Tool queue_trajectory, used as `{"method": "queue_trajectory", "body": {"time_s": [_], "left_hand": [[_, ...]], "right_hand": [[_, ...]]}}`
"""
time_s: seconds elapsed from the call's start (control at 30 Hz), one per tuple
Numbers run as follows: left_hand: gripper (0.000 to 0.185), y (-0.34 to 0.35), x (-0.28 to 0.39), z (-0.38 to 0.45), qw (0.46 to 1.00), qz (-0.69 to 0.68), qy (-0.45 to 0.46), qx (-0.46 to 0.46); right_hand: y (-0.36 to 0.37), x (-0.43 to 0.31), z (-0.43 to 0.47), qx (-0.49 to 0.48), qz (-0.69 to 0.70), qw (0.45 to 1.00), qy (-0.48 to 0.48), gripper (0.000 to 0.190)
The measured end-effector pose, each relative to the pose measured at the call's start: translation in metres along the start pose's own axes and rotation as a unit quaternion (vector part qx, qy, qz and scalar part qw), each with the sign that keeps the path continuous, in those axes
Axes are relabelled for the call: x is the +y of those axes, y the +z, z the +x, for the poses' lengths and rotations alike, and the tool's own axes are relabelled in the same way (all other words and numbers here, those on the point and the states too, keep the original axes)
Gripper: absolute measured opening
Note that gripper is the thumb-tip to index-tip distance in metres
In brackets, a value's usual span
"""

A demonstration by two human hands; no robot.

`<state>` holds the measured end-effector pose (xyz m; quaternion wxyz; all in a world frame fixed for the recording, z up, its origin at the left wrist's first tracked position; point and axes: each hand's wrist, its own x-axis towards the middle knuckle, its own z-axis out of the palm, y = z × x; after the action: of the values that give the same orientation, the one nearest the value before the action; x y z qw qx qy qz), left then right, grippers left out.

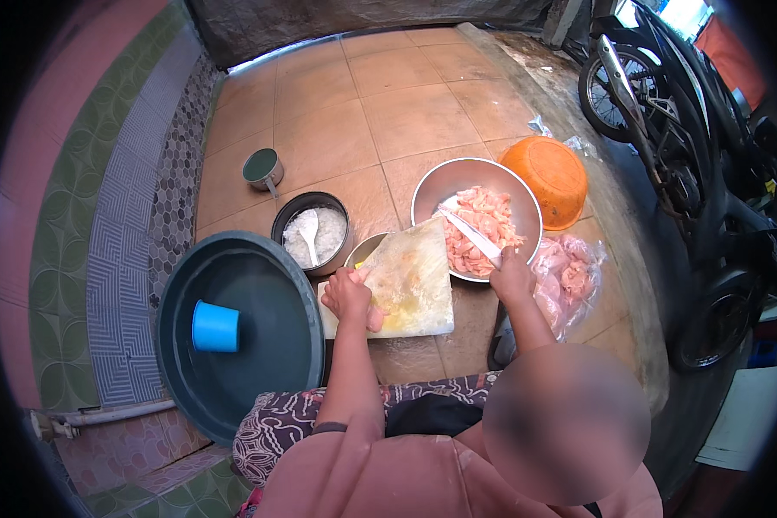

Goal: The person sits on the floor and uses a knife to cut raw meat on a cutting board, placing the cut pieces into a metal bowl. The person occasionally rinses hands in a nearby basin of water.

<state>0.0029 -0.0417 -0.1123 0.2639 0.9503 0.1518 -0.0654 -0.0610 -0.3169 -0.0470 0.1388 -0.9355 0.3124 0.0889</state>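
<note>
My left hand (348,294) grips a piece of raw chicken (375,318) at the left side of a worn cutting board (414,278). In my right hand (513,275) is the handle of a knife with a pale blade (471,234). The blade reaches over a wide metal bowl (417,188) that holds many strips of raw chicken (482,217). A clear plastic bag of raw chicken (568,278) lies just right of my right hand. Part of another bowl (361,249) shows behind the board, mostly hidden by it.
At left stands a large dark basin (168,324) with a blue plastic cup (216,326) in it. Beyond are a pot (277,226) of rice with a white rice paddle (309,234) and a metal mug (263,169). An upturned orange basin (547,181) and a motorcycle (680,136) are at right.
</note>
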Motion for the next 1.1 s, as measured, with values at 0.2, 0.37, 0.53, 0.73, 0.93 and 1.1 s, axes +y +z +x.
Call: {"method": "queue_trajectory", "body": {"time_s": [0.2,0.37,0.53,0.73,0.93,1.1], "left_hand": [[0.027,0.015,-0.003,0.011,0.976,-0.127,0.175,-0.007],[0.032,-0.009,0.03,0.01,0.893,-0.319,0.075,-0.309],[0.044,-0.001,0.025,-0.003,0.948,-0.203,0.075,-0.234],[0.046,0.008,0.024,-0.01,0.977,-0.006,0.136,-0.163],[0.037,0.016,0.037,-0.029,0.954,0.097,0.231,-0.164],[0.032,-0.005,0.049,-0.02,0.953,-0.024,0.167,-0.252]], "right_hand": [[0.002,0.002,0.002,0.021,0.042,0.999,-0.019,0.032],[-0.003,-0.005,-0.004,0.008,0.098,0.995,-0.032,0.035],[-0.005,-0.016,-0.011,-0.046,0.102,0.992,-0.054,0.036],[0.005,-0.019,-0.022,-0.131,0.105,0.979,-0.112,0.034],[0.015,-0.029,-0.029,-0.153,0.138,0.97,-0.128,0.034],[0.018,-0.019,-0.019,-0.127,0.203,0.963,-0.123,0.035]]}}
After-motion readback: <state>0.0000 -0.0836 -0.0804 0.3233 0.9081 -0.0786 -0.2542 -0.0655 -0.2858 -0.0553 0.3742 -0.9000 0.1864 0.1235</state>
